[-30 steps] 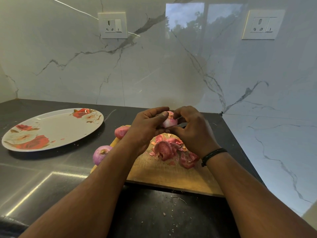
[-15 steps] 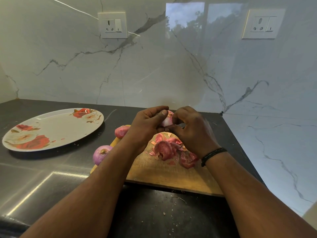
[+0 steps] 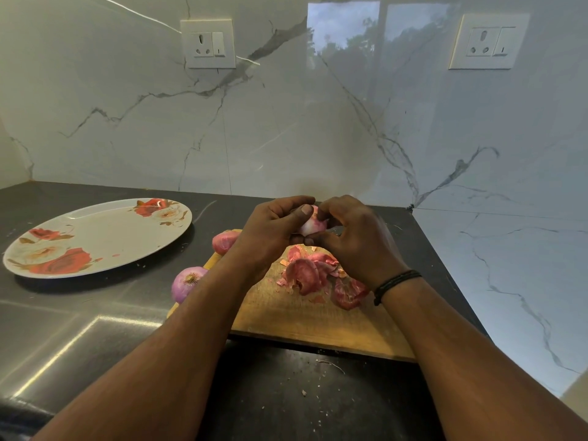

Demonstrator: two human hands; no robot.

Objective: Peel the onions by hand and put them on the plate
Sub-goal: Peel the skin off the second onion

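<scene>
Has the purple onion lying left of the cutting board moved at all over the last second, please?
No. The purple onion lies at the same spot against the cutting board edge, equally far from the plate.

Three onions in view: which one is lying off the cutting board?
The purple onion beside the board's left edge, on the counter. One lies on the board; the third is held.

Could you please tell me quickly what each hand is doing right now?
Left hand: closed on the partly peeled onion.
Right hand: fingers curled on the same onion.
</scene>
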